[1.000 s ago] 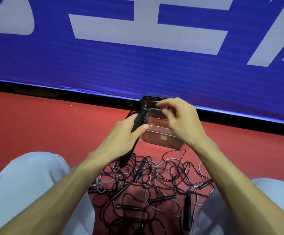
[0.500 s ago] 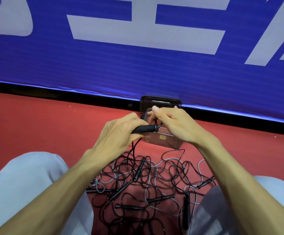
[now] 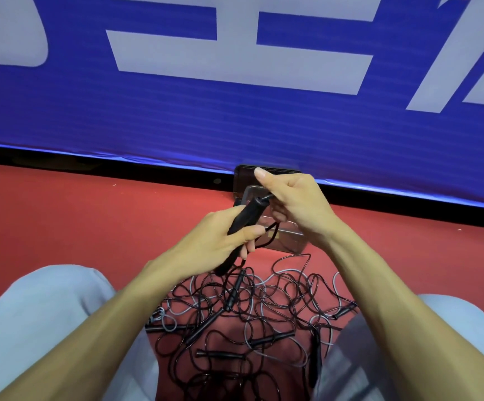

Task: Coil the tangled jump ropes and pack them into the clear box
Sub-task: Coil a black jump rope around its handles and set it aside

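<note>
My left hand (image 3: 214,241) grips a black jump rope handle (image 3: 248,217) that slants up to the right. My right hand (image 3: 293,204) pinches the thin black cord right at the handle's upper tip; a loop of that cord (image 3: 269,237) hangs between my hands. Behind my hands stands the clear box (image 3: 288,241), mostly hidden, with a dark lid (image 3: 245,176) upright behind it. On the red floor between my knees lies a tangled pile of black and grey jump ropes (image 3: 252,311) with several black handles.
A blue banner with white lettering (image 3: 235,96) rises just behind the box, over a black strip along the floor. My knees in light trousers (image 3: 41,311) flank the rope pile on both sides. Red floor (image 3: 90,215) stretches to the left and right.
My left hand has turned the handle from level to slanting upward. My right hand has lifted and taken the cord at the handle's tip, forming a loop below.
</note>
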